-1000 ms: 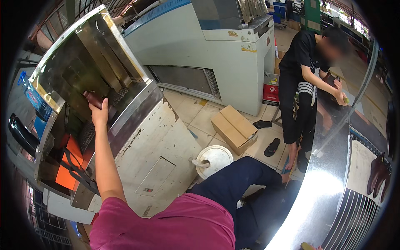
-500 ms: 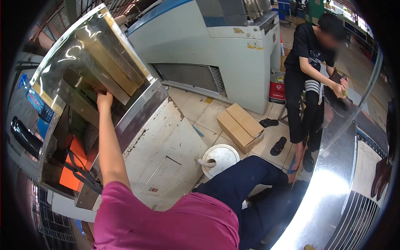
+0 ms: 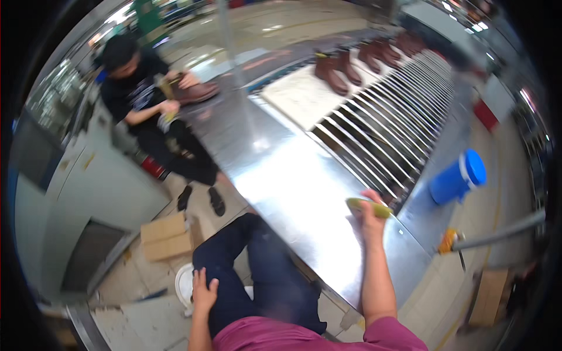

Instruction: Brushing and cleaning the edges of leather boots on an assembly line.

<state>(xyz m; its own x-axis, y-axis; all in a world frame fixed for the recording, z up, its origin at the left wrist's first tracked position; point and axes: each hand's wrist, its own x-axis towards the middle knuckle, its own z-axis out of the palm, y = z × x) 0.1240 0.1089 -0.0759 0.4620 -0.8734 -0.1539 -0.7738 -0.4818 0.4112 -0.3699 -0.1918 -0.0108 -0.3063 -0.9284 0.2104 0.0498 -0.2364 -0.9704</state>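
On the metal table (image 3: 293, 175), my right hand (image 3: 370, 222) is closed around an olive-green, elongated object with rounded ends (image 3: 381, 210). It lies across my fingers, close to the bars of the roller rack; its exact kind is unclear. My left hand (image 3: 204, 291) rests at my thigh with its fingers spread, holding nothing. Beyond the table's left edge, a seated person (image 3: 146, 96) holds a brown leather shoe (image 3: 199, 93) in one hand and has the other hand near a small yellowish item.
Several brown leather boots (image 3: 331, 73) stand on a pale board beside the roller rack (image 3: 380, 123). A blue jug (image 3: 456, 178) is at the table's right side. On the tiled floor are a cardboard box (image 3: 167, 237) and a white bucket lid (image 3: 184, 284). A grey machine (image 3: 111, 175) stands left.
My view has swung right, from the clear-hooded machine to the metal table. My left hand has left the machine and come down to my thigh. My right hand and the olive-green object now show.
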